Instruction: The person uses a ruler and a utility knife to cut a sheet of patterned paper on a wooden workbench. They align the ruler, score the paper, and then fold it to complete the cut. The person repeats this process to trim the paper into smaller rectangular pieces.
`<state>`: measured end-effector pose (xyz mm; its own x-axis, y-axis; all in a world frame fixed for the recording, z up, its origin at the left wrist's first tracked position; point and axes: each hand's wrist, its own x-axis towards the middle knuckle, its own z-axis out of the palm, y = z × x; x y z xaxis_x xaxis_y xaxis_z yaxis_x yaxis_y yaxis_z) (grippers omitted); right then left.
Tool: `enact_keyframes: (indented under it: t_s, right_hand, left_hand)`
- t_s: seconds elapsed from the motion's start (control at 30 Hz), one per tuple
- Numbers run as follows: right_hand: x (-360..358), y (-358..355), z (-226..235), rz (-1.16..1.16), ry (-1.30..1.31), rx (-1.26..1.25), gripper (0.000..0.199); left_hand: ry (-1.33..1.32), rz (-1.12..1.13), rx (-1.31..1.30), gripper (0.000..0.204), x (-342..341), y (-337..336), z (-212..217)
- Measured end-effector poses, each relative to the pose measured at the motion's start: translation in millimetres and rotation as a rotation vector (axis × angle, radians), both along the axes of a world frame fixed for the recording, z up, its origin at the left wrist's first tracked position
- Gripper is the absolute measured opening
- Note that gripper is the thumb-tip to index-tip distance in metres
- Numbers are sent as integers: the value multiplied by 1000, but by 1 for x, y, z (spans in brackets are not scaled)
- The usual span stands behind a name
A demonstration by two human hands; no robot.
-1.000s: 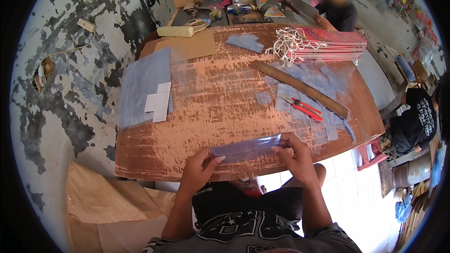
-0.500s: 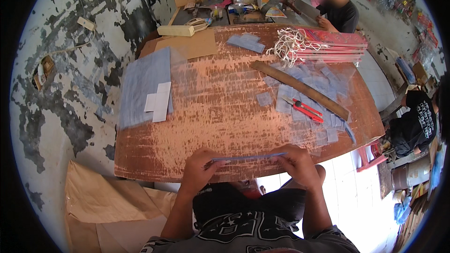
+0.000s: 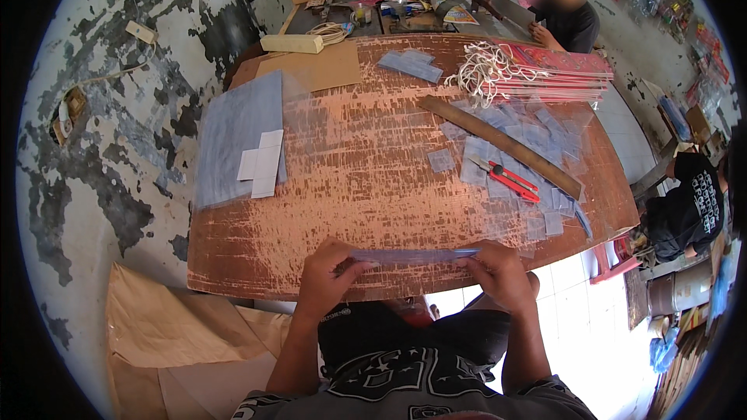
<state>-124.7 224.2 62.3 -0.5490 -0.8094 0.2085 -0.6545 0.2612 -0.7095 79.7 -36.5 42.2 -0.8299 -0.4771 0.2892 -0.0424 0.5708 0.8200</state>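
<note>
Between my two hands, just above the near edge of the table, I hold a stack of clear bluish plastic sheets (image 3: 412, 255), seen nearly edge-on. My left hand (image 3: 331, 272) pinches its left end, thumb on the near side. At the right end my right hand (image 3: 498, 271) grips it the same way. To the right on the table lie a red utility knife (image 3: 512, 183) and a long brown ruler-like strip (image 3: 506, 144), on top of many scattered small plastic pieces (image 3: 554, 222). A large pile of plastic sheets (image 3: 237, 132) is at the left, with white cards (image 3: 268, 165) on it.
Red-and-white stacked bags with white cords (image 3: 552, 71) lie at the far right of the table (image 3: 350, 210). Cardboard (image 3: 334, 70), a power strip (image 3: 292, 43) and more plastic pieces (image 3: 411, 66) are along the far side. One person (image 3: 572, 12) sits beyond; another (image 3: 689, 206) is at right.
The plastic stack has tilted so that more of its broad face shows. Both hands have shifted slightly away from me while keeping hold of it.
</note>
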Motion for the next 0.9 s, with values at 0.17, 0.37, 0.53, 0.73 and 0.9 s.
enact_keyframes:
  t_s: [0.17,0.37,0.53,0.73,0.9]
  right_hand:
    - [5,1,-2,53,-332,-101,14]
    - [29,-13,-13,88,-983,-285,28]
    - [47,-22,-24,89,-1313,-351,30]
    - [43,-17,-26,129,-1548,-364,31]
    - [42,-12,-17,142,-1528,-332,32]
  left_hand:
    - [173,-3,306,10,-1,-9,2]
    - [433,103,686,31,-15,-2,15]
    - [520,43,691,39,-14,-1,10]
    - [517,-70,504,39,-4,-5,-1]
    - [557,-163,572,33,0,-12,-5]
